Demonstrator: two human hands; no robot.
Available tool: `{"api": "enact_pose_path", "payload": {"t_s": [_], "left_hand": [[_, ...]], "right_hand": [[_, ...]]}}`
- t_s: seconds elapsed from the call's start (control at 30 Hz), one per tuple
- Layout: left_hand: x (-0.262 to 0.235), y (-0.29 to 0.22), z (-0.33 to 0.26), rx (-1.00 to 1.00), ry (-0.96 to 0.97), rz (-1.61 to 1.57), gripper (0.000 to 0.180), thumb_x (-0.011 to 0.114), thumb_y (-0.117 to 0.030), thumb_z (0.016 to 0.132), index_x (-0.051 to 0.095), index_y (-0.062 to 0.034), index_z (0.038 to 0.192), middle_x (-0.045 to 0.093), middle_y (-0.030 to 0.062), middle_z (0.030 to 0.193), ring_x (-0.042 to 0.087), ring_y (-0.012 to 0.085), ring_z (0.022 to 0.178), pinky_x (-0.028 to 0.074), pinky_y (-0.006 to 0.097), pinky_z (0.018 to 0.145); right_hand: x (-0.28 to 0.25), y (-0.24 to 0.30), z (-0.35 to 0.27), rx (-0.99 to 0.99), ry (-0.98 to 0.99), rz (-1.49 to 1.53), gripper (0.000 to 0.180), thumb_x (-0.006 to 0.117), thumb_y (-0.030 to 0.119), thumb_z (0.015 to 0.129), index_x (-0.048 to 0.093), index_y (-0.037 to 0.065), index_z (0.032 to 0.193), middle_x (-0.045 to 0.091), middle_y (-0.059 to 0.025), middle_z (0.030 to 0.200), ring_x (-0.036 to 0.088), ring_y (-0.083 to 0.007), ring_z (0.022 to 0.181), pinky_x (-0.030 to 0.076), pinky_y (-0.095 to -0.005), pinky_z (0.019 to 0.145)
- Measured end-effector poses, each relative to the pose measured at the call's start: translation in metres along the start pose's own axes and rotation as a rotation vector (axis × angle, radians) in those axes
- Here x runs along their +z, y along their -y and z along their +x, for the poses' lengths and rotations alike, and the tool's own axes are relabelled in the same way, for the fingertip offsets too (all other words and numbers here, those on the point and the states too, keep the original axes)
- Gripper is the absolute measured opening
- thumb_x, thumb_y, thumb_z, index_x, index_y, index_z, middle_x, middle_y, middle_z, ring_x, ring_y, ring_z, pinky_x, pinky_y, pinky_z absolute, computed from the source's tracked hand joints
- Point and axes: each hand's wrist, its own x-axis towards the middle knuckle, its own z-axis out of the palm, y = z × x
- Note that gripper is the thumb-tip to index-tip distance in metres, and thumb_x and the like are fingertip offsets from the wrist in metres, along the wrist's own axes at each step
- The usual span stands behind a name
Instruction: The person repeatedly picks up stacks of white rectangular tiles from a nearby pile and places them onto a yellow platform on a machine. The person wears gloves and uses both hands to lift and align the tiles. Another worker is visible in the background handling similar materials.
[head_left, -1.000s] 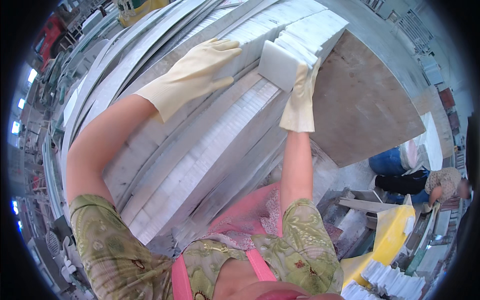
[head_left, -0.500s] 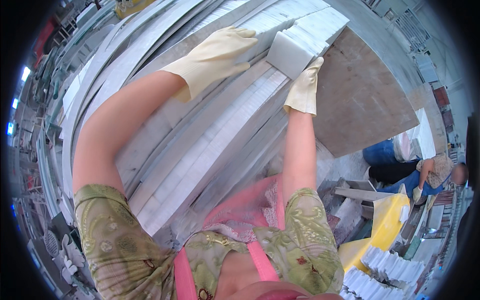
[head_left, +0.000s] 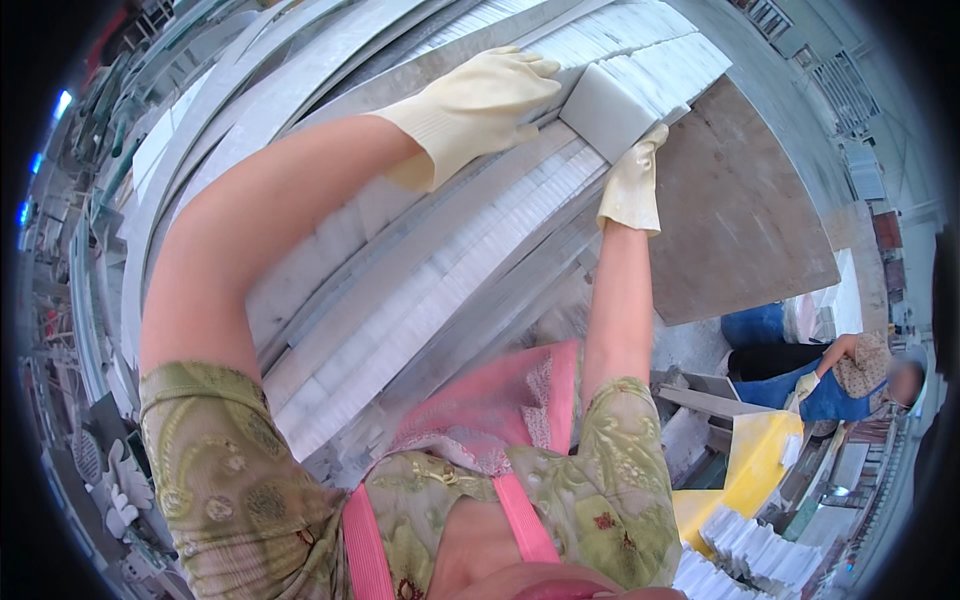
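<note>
left hand (head_left: 482,100) has shifted nearer the white tiles (head_left: 608,108), unclenched; right hand (head_left: 632,182) touches their corner, grip unclear.

The left hand (head_left: 482,100) and the right hand (head_left: 634,182) each wear a pale cream glove with a smooth surface; the left glove's cuff (head_left: 412,125) is finely ribbed and flares loosely at its near end. The blouse (head_left: 425,492) is olive green, patterned with leafy swirls and, on the right, a small reddish flower (head_left: 605,521). Its wide sleeves (head_left: 205,450) end around the elbows. Ribbed pink straps (head_left: 367,545) run left and right of the open neckline to a pink apron (head_left: 475,400), edged with pale lace (head_left: 538,412).
</note>
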Motion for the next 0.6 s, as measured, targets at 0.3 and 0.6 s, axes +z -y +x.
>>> {"api": "enact_pose_path", "payload": {"t_s": [0.3,0.6], "left_hand": [[-0.002,-0.003,0.005,-0.055,0.106,-0.013,0.056,0.076,-0.016,0.079,0.061,0.0018,0.13,0.053,0.0219,0.146,0.05,0.0362,0.136,0.037,0.043,0.117],[0.001,-0.003,0.001,-0.021,0.041,-0.002,0.052,0.075,-0.013,0.079,0.061,0.0037,0.126,0.053,0.0239,0.145,0.05,0.0372,0.136,0.037,0.043,0.117]], "right_hand": [[0.0,0.095,0.001,0.222,0.023,-0.258,0.085,0.019,0.065,0.106,0.017,0.002,0.163,0.016,-0.013,0.171,0.017,-0.0242,0.157,0.014,-0.0334,0.126],[-0.016,0.092,0.086,-0.293,0.055,-1.527,0.061,0.035,0.047,0.106,0.041,0.005,0.15,0.034,-0.0161,0.159,0.028,-0.0304,0.149,0.022,-0.043,0.124]]}}
